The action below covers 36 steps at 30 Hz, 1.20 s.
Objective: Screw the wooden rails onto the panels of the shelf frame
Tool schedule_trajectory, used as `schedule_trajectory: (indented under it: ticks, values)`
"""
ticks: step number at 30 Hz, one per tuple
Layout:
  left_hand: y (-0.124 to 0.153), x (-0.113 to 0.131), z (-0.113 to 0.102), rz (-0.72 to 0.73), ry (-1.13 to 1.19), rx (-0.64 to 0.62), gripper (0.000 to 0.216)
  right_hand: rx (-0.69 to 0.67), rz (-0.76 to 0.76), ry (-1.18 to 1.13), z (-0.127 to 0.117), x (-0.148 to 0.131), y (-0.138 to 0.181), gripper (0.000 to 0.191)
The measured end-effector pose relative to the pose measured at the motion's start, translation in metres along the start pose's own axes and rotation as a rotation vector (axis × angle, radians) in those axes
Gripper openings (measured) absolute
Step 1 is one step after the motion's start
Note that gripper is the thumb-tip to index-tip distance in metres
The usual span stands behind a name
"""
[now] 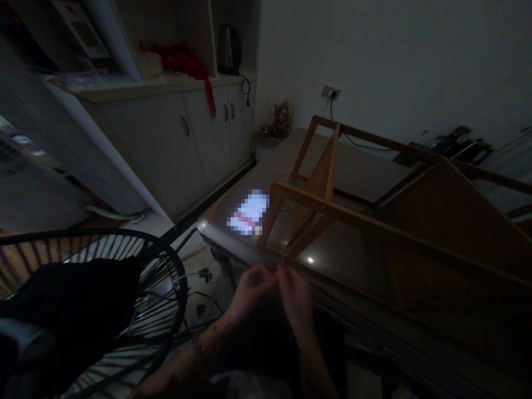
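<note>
The person's left hand and right hand meet with fingertips bunched; whether they pinch something small cannot be told. Just beyond the fingertips, a thin metal-looking piece stands at the lower rail of the wooden frame, which lies on the table ahead of the hands and stretches off to their right. The frame looks stiff, long and probably awkward rather than fragile; its slim rails seem the best grip, one hand on each long side. The thin piece likely needs only a light fingertip pinch.
</note>
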State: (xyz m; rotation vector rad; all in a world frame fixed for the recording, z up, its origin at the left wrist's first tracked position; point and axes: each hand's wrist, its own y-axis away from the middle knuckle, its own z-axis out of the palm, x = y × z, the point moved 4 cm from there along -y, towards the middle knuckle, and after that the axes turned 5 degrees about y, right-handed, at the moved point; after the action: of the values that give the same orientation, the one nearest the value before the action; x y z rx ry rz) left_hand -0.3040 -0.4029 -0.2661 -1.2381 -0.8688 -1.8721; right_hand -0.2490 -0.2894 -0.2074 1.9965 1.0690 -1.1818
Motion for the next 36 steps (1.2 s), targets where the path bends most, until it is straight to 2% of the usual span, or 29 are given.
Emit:
schedule_trajectory:
  ticks: [5, 10, 13, 16, 26, 36]
  values:
    - [0.007, 0.026, 0.001, 0.103, -0.22, 0.02, 0.028, 0.053, -0.081, 0.145, -0.003, 0.003, 0.0, 0.041]
    - [0.009, 0.038, 0.006, 0.144, -0.424, -0.026, 0.026, 0.151, -0.237, 0.488, -0.004, 0.004, 0.007, 0.041]
    - [0.01, 0.042, 0.006, 0.156, -0.452, -0.047, 0.024, 0.165, -0.381, 0.595, -0.001, 0.001, 0.012, 0.046]
    - [0.01, 0.044, 0.005, 0.177, -0.428, -0.052, 0.023, 0.159, -0.442, 0.615, 0.001, -0.002, 0.015, 0.045]
    - [0.001, 0.03, -0.002, 0.225, -0.434, 0.037, 0.017, 0.059, -0.445, 0.684, 0.002, -0.009, 0.016, 0.038]
    - [-0.002, 0.025, 0.006, 0.328, -0.502, -0.001, 0.026, 0.127, -0.43, 0.934, 0.001, -0.017, 0.014, 0.032]
